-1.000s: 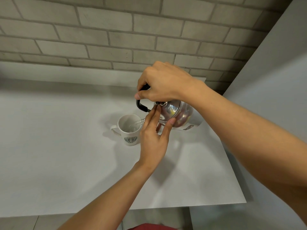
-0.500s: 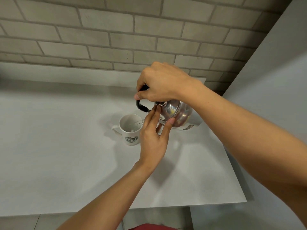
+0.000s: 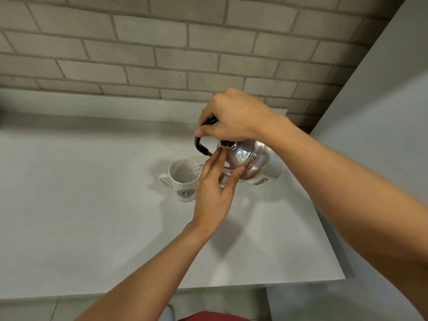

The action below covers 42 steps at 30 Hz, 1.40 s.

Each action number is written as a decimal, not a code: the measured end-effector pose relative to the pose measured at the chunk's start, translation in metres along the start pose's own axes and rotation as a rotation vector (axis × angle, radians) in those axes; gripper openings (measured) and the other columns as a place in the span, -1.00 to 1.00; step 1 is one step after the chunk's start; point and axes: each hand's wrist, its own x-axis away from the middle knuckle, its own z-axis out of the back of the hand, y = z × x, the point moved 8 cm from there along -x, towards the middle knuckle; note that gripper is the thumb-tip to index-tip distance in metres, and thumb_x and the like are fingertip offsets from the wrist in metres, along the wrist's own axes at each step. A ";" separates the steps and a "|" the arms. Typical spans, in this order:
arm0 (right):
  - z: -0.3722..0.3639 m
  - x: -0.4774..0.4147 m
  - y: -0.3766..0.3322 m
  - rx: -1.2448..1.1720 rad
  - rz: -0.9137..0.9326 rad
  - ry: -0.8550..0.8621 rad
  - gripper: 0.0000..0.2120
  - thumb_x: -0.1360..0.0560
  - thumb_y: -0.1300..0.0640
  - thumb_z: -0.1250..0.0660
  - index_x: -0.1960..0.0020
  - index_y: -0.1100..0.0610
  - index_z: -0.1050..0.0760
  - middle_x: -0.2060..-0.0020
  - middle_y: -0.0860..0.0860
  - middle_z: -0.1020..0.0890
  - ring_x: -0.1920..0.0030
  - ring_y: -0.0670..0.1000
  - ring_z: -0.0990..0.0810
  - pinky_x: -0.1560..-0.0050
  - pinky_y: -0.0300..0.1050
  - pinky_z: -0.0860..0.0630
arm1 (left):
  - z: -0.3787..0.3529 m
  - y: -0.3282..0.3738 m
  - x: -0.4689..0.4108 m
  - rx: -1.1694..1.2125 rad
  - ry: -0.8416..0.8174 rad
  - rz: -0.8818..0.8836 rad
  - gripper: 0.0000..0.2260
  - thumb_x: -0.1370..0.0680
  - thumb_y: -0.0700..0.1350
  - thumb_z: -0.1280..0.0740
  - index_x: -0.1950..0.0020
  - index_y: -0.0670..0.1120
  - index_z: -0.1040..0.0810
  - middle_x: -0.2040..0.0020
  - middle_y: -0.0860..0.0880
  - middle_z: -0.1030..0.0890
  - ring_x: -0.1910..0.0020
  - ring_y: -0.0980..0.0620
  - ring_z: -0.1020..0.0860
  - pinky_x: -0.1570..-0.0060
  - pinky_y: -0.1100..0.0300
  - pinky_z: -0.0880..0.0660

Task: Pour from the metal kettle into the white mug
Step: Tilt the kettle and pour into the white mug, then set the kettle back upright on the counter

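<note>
A shiny metal kettle [image 3: 251, 162] is held tilted to the left above the white table [image 3: 81, 216]. My right hand [image 3: 231, 117] is shut on its black handle [image 3: 199, 144]. My left hand [image 3: 214, 188] rests its fingertips and thumb against the kettle's lid, fingers spread. The spout is mostly hidden behind my left hand; a thin stream of water runs from it into the white mug [image 3: 184, 179]. The mug stands upright just left of the kettle, with a green logo facing me and its handle to the left.
A grey brick wall [image 3: 162, 54] runs behind the table. A plain grey wall [image 3: 382, 147] stands close on the right. The table's front edge and right corner [image 3: 340, 278] are near me, with floor tiles below.
Both hands, the kettle and the mug hold nearly the same pose. The view has shifted slightly, so everything sits a little further right.
</note>
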 end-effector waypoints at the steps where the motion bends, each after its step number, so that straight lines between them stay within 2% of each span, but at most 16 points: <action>1: -0.001 0.003 0.005 -0.028 -0.017 0.007 -0.71 -0.55 -0.24 -0.40 -0.04 -0.08 -0.76 0.28 -0.15 -0.67 0.23 -0.03 -0.60 0.29 -0.12 -0.42 | -0.001 -0.001 0.000 -0.009 -0.025 0.003 -0.47 -0.62 0.09 -0.39 -0.56 0.00 -0.40 -0.54 0.03 -0.42 -0.53 0.19 -0.35 -0.42 0.04 -0.45; 3: -0.002 0.010 0.013 -0.075 -0.039 0.037 -0.72 -0.55 -0.23 -0.41 -0.04 -0.09 -0.76 0.31 -0.17 -0.66 0.27 -0.07 -0.59 0.27 -0.10 -0.45 | -0.002 -0.002 -0.001 -0.031 -0.064 0.011 -0.47 -0.62 0.11 -0.39 -0.56 0.02 -0.40 -0.54 0.05 -0.41 -0.53 0.21 -0.34 -0.42 0.02 -0.46; 6: -0.006 0.024 0.026 -0.137 -0.085 0.094 -0.71 -0.56 -0.24 -0.40 -0.06 -0.08 -0.76 0.17 -0.11 -0.77 0.14 -0.01 -0.68 0.11 -0.03 -0.58 | 0.000 0.001 0.001 -0.139 -0.099 -0.041 -0.48 -0.62 0.09 -0.38 -0.55 -0.03 -0.42 -0.54 0.02 -0.43 -0.50 0.33 -0.30 -0.48 0.23 -0.33; 9: -0.011 0.041 0.042 -0.228 -0.142 0.168 -0.68 -0.57 -0.25 -0.38 -0.09 -0.07 -0.76 0.04 -0.13 -0.79 0.03 -0.06 -0.71 -0.03 0.03 -0.62 | -0.001 0.005 0.002 -0.233 -0.176 -0.082 -0.47 -0.63 0.10 -0.37 -0.56 -0.02 -0.39 -0.57 0.02 -0.39 -0.55 0.19 -0.29 -0.49 0.40 -0.19; 14: -0.023 0.076 0.068 -0.440 -0.239 0.361 -0.73 -0.55 -0.23 -0.43 -0.08 -0.09 -0.77 0.03 -0.24 -0.77 -0.04 -0.24 -0.70 -0.10 -0.19 -0.62 | 0.003 0.013 0.004 -0.319 -0.262 -0.172 -0.55 -0.62 0.12 -0.38 -0.48 0.01 -0.50 -0.50 0.04 -0.45 -0.45 0.17 -0.39 -0.35 0.54 -0.19; 16: -0.027 0.092 0.078 -0.543 -0.290 0.457 -0.81 -0.53 -0.22 -0.46 -0.04 -0.18 -0.76 0.07 -0.30 -0.76 -0.04 -0.28 -0.70 -0.08 -0.31 -0.59 | 0.015 0.016 0.002 -0.262 -0.201 -0.184 -0.70 -0.62 0.11 -0.38 -0.28 0.00 -0.58 -0.33 0.08 -0.52 -0.27 0.26 -0.48 -0.23 0.47 -0.36; 18: -0.030 0.106 0.084 -0.661 -0.332 0.537 -0.95 -0.52 -0.20 -0.48 0.04 -0.32 -0.72 0.09 -0.36 -0.75 -0.02 -0.29 -0.71 -0.04 -0.40 -0.55 | 0.028 0.019 -0.005 -0.174 -0.108 -0.164 -0.77 -0.64 0.08 -0.35 -0.18 -0.03 -0.51 -0.17 0.08 -0.49 -0.13 0.23 -0.51 -0.05 0.25 -0.57; 20: -0.032 0.115 0.084 -0.744 -0.346 0.597 -0.92 -0.52 -0.16 -0.50 0.08 -0.38 -0.71 0.10 -0.35 -0.75 -0.01 -0.28 -0.72 -0.01 -0.44 -0.53 | 0.032 0.023 -0.017 -0.144 -0.090 -0.131 -0.70 -0.66 0.07 -0.31 -0.31 -0.05 -0.42 -0.24 0.06 -0.45 -0.20 0.23 -0.49 -0.07 0.10 -0.62; 22: -0.035 0.122 0.082 -0.795 -0.354 0.635 -0.91 -0.51 -0.14 -0.51 0.07 -0.37 -0.71 0.09 -0.31 -0.76 0.00 -0.25 -0.73 -0.01 -0.42 -0.54 | 0.024 0.025 -0.031 -0.206 -0.202 -0.104 -0.56 -0.68 0.10 -0.25 -0.51 -0.03 -0.32 -0.41 0.02 -0.42 -0.35 0.14 -0.45 -0.24 0.07 -0.55; 25: -0.043 0.129 0.084 -0.821 -0.394 0.665 -0.94 -0.50 -0.15 -0.52 0.06 -0.33 -0.73 0.09 -0.27 -0.78 0.00 -0.20 -0.75 -0.03 -0.33 -0.58 | 0.008 0.028 -0.048 -0.326 -0.404 -0.132 -0.59 -0.71 0.06 -0.20 -0.55 0.01 -0.36 -0.38 -0.02 -0.56 -0.32 -0.02 -0.54 -0.28 0.12 -0.47; 27: -0.047 0.135 0.086 -0.830 -0.424 0.680 -0.96 -0.50 -0.13 -0.52 0.05 -0.28 -0.74 0.09 -0.24 -0.78 0.01 -0.17 -0.75 -0.03 -0.30 -0.59 | 0.005 0.029 -0.053 -0.336 -0.423 -0.162 -0.68 -0.72 0.00 -0.20 -0.46 0.01 -0.47 -0.22 0.01 -0.67 -0.17 -0.02 -0.61 -0.07 0.26 -0.43; 30: -0.051 0.138 0.091 -0.825 -0.449 0.643 -0.93 -0.54 -0.10 -0.50 -0.01 -0.21 -0.73 0.05 -0.24 -0.77 -0.03 -0.18 -0.74 -0.05 -0.30 -0.57 | 0.004 0.027 -0.060 -0.368 -0.373 -0.162 -0.74 -0.72 0.00 -0.20 -0.37 0.01 -0.53 -0.08 0.02 -0.70 -0.06 -0.03 -0.62 0.03 0.19 -0.42; 34: -0.052 0.142 0.108 -0.814 -0.471 0.523 -0.61 -0.57 -0.26 -0.39 -0.35 -0.18 -0.61 -0.23 -0.26 -0.69 -0.28 -0.25 -0.61 -0.29 -0.26 -0.50 | -0.005 0.025 -0.073 -0.386 -0.332 -0.157 -0.75 -0.71 0.02 -0.20 -0.33 0.01 -0.54 -0.03 0.04 -0.71 -0.02 -0.05 -0.64 -0.01 0.07 -0.51; 36: -0.057 0.149 0.127 -0.799 -0.512 0.483 -0.48 -0.56 -0.37 -0.29 -0.47 -0.23 -0.49 -0.29 -0.24 -0.65 -0.31 -0.24 -0.59 -0.34 -0.21 -0.48 | -0.009 0.026 -0.081 -0.382 -0.302 -0.169 -0.78 -0.71 0.00 -0.22 -0.29 -0.01 -0.56 0.06 0.14 -0.66 0.06 0.03 -0.62 0.08 0.23 -0.45; 38: -0.067 0.154 0.145 -0.817 -0.543 0.441 -0.54 -0.58 -0.40 -0.21 -0.46 -0.37 -0.43 -0.23 -0.23 -0.68 -0.25 -0.24 -0.61 -0.31 -0.10 -0.53 | -0.011 0.027 -0.090 -0.368 -0.259 -0.162 -0.78 -0.71 -0.01 -0.23 -0.28 -0.04 -0.57 0.09 0.15 -0.63 0.10 0.08 -0.58 0.20 0.42 -0.36; 42: -0.076 0.141 0.175 -0.774 -0.507 0.446 -0.71 -0.68 -0.14 -0.22 -0.32 -0.50 -0.44 -0.11 -0.19 -0.72 -0.20 -0.12 -0.67 -0.22 0.13 -0.63 | -0.025 0.024 -0.116 -0.389 -0.251 -0.130 -0.75 -0.72 -0.03 -0.22 -0.33 -0.06 -0.57 -0.07 0.01 -0.72 -0.04 0.00 -0.63 0.07 0.26 -0.41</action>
